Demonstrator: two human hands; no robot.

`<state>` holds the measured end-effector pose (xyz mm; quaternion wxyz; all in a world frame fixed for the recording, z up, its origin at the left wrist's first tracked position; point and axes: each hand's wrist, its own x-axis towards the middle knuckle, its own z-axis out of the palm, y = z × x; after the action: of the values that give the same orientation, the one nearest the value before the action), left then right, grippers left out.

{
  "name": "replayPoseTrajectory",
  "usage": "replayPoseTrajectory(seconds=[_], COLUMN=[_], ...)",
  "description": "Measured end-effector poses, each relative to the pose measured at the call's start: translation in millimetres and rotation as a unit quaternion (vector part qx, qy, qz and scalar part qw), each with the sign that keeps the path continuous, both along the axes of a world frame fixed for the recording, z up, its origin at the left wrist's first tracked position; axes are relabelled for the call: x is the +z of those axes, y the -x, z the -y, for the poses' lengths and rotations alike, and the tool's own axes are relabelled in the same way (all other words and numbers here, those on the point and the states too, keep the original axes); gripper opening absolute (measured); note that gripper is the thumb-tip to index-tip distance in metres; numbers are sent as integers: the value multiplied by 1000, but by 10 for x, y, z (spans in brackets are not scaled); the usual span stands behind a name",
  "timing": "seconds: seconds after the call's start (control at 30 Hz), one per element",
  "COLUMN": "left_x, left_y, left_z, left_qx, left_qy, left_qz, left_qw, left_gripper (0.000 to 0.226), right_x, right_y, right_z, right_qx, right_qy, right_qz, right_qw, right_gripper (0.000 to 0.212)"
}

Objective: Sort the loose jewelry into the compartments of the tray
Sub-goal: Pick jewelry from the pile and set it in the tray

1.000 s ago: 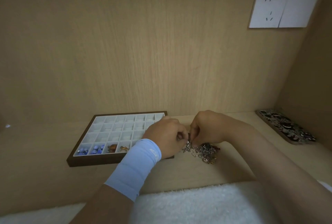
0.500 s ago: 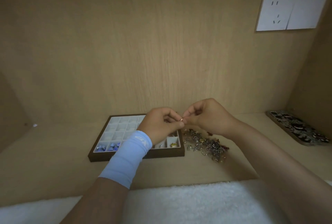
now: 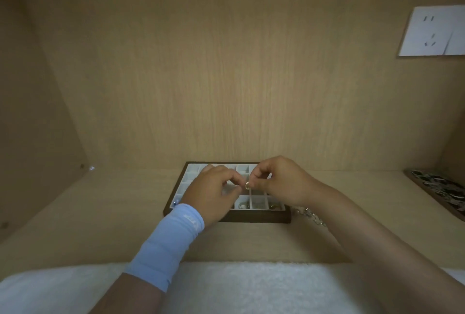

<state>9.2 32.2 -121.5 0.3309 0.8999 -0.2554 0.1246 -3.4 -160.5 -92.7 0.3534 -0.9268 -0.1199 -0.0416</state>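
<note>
The left hand (image 3: 214, 194) and right hand (image 3: 284, 182) are hovering knuckles-up over the tray (image 3: 251, 218), curled fingertips meeting at its centre. Both are pinching one small gold ring (image 3: 247, 185), probably steadying it before dropping it into a compartment. The remaining loose jewelry (image 3: 312, 216) is lying on the counter (image 3: 100, 213) at the tray's 3 o'clock, only partly in view.

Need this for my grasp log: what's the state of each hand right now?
Left hand: fingers curled, tips at the ring; whether it grips cannot be told.
Right hand: closed, pinching the ring.
</note>
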Motion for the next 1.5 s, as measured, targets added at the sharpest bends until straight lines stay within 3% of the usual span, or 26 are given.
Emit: replayPoseTrajectory(seconds=[0.17, 0.27, 0.43, 0.7, 0.87, 1.13, 1.2, 1.33, 1.5], left_x=[-184, -221, -225, -271, -278, -324, -316, -347, -369], left_y=[11, 32, 15, 5, 0, -37, -44, -38, -47], left_z=[-115, -94, -77, 22, 98, 120, 106, 115, 129], left_qx=[-30, -50, -45, -63, -86, -94, -88, -98, -101], left_qy=[-66, -96, -140, -89, -140, -48, -61, -127, -70], left_qz=[37, 50, 60, 67, 75, 85, 95, 65, 46], left_qw=[997, 993, 987, 992, 984, 991, 990, 985, 991], left_gripper=[20, 23, 24, 35, 38, 31, 32, 36, 33], right_x=[14, 59, 101, 29, 28, -25, -32, -4, -11], right_y=[-3, -5, -2, -50, -57, -26, -26, -29, -10], right_z=[-123, -87, 83, 119, 64, -66, -85, -45, -40], right_qx=[1, -18, -42, -16, -9, 7, 9, -23, -31], right_qy=[152, 198, 208, 218, 251, 351, 369, 355, 344], right_qz=[-7, -13, -30, -37, -15, 26, 44, 52, 27], right_qw=[988, 980, 977, 975, 968, 936, 928, 933, 938], right_gripper=[20, 15, 9, 14, 11, 21, 22, 19, 20])
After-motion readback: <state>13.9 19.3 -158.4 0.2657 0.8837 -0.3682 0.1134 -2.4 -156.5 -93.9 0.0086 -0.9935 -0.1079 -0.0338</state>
